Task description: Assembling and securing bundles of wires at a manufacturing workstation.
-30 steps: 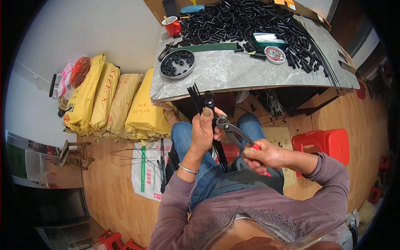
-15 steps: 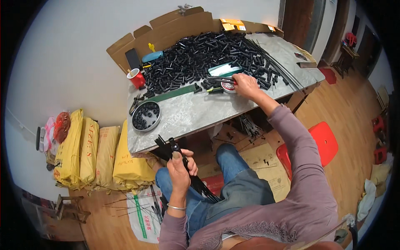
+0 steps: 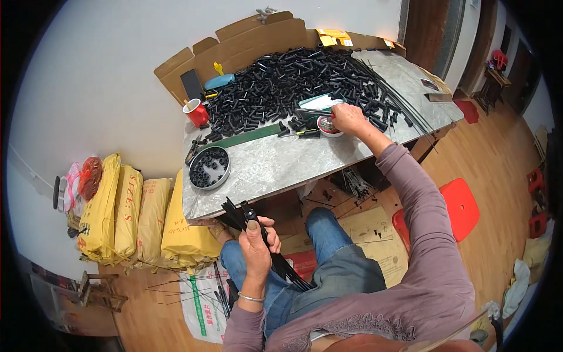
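My left hand is closed round a bundle of thin black rods above my thigh. A black tubular piece stands up from that grip, its open end upward. My right hand grips red-handled pliers, whose metal jaws point left above the table. Just under it sits a small white round cup with small bits in it; whether the pliers touch the cup, I cannot tell. Behind lies a big heap of short black tubular pieces.
On the grey table are a round tin of black rings, a green strip, a red cup and long black rods. Yellow sacks lean at the left wall. A red stool stands on the right.
The view has shifted slightly. My right hand and the pliers have turned a little over the white cup. My left hand keeps its grip, its thumb still against the black tubular piece.
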Motion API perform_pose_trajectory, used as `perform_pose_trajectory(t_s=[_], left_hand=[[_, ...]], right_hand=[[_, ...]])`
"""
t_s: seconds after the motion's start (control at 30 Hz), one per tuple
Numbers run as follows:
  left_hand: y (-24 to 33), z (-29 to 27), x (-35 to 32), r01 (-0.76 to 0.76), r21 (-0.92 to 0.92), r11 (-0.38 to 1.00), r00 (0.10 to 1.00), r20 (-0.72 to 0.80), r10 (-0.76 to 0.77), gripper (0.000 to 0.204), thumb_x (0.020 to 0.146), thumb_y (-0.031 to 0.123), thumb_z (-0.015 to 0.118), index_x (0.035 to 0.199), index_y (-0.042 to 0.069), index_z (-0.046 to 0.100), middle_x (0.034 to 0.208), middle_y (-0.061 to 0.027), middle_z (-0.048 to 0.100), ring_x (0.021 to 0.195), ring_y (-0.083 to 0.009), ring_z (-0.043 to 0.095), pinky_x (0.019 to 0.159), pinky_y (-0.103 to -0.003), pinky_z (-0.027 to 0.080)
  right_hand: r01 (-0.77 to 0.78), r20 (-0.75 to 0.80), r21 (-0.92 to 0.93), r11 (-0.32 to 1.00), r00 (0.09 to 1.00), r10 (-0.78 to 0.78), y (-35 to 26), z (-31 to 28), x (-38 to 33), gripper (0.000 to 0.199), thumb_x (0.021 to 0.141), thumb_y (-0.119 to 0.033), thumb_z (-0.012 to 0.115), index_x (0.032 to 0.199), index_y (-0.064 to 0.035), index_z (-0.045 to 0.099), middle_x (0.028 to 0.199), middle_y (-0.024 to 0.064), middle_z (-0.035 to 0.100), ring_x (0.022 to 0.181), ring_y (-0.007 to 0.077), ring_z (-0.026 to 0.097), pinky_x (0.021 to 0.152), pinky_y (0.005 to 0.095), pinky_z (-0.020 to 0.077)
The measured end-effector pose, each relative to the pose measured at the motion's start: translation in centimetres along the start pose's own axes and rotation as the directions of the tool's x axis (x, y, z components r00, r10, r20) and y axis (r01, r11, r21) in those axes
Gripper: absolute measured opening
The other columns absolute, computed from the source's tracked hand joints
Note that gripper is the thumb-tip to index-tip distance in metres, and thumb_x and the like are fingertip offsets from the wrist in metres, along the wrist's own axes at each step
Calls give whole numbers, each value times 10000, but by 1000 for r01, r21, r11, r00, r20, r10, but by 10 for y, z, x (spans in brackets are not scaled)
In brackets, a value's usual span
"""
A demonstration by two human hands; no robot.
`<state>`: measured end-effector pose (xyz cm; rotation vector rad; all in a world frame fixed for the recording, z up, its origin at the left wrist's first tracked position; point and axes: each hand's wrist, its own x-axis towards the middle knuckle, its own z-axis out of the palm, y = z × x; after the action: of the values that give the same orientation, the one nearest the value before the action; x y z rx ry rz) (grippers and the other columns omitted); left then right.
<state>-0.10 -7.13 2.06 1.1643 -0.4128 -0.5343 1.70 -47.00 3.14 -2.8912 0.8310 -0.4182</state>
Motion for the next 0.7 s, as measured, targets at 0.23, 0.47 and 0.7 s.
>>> perform_pose_trajectory(t_s=[0.23,0.47,0.7], left_hand=[[-1,2,-4,0,-19,1000,1000,19,0,546,946,537,442,950,-6,497,577,-17,395,436,-99,394,415,-253,350],[1,1,-3,-3,-36,999,1000,-6,3,535,943,523,465,963,-10,504,604,-22,421,452,-94,410,427,-246,354],[0,12,-1,14,-31,999,1000,2,-14,528,945,516,466,972,-10,506,608,-20,427,457,-92,422,427,-244,368]], right_hand=[[7,68,-44,999,998,-4,-1,8,-4,242,762,-277,651,863,-61,692,868,189,673,846,352,653,737,456,513],[-28,37,94,995,999,25,-4,-6,9,233,813,-263,626,901,-52,669,912,189,657,890,348,639,758,443,494],[-12,-10,77,997,1000,12,1,-6,2,258,816,-291,636,896,-47,667,915,184,660,895,353,637,760,449,492]])
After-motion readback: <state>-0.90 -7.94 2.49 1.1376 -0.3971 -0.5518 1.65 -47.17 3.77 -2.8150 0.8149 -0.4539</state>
